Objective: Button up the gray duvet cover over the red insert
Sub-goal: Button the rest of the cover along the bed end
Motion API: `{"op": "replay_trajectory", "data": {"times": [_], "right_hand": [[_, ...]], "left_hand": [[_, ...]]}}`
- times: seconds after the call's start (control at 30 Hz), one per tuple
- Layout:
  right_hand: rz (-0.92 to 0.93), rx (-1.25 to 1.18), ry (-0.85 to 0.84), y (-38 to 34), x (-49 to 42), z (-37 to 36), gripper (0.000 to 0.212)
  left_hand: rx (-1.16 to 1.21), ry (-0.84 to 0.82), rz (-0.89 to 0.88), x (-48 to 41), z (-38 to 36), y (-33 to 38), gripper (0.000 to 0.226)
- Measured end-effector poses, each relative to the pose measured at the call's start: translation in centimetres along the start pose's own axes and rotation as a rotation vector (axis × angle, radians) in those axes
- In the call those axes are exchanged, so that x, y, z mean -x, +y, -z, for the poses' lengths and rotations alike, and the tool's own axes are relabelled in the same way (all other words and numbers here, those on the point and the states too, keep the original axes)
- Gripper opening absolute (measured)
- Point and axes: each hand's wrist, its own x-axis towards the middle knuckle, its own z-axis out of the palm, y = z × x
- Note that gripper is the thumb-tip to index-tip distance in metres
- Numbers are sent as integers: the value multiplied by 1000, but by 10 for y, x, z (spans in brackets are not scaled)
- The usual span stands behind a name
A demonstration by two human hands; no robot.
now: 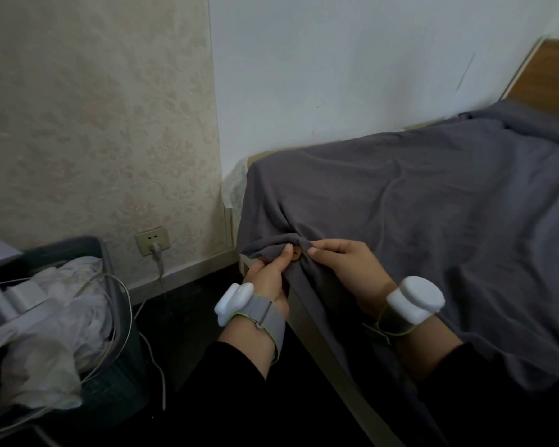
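Gray duvet cover [417, 204] lies spread over the bed, its near edge draped off the foot-end corner and hanging down past the pale bed frame [307, 321]. Red insert not visible anywhere; cover hides whatever is under it.

Both hands work at the hanging edge near the corner. Left hand [268, 272] has fingers curled under a bunched fold of the cover, thumb on top, thumb tip touching a small brown button [296, 254]; grip pinches the fabric right beside the button. Right hand [346, 262] comes in from the right side, thumb and forefinger pressed together on the cover edge just beside the button, fabric pulled taut into creases running up onto the bed. Button sits between the two hands. Can't tell if it is through a buttonhole.

Each wrist wears a gray strap with a white block device: left wrist device [234, 300], right wrist device [415, 300]. Black sleeves on both forearms.

Left of the bed: dark basket [110, 382] stuffed with white plastic and cables, on the dark floor. Wall outlet [152, 241] with a white plug in it, above the skirting. Wooden headboard [549, 75] at far right.
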Motion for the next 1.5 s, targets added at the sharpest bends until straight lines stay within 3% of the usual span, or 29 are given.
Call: {"op": "replay_trajectory", "data": {"times": [0.23,0.37,0.47,0.77,0.87,1.07,1.27,1.5], "right_hand": [[-83,-191,13,3,1,3,30],[34,2,110,4,1,-1,16],[39,99,136,2,2,-4,16],[225,414,233,5,2,-11,8],[281,479,239,8,4,-11,11],[290,430,223,10,6,-10,18],[195,165,263,11,10,-9,10],[189,219,305,12,7,-9,9]], "left_hand": [[-39,58,-79,0,0,0,34],[-66,74,-135,1,-3,-4,21],[-41,69,-131,2,-2,-5,15],[12,77,7,11,-8,0,49],[-81,43,11,15,-10,1,42],[-37,33,29,17,-12,0,38],[-23,19,16,19,-12,-2,37],[-7,59,-11,22,-13,-5,36]]}}
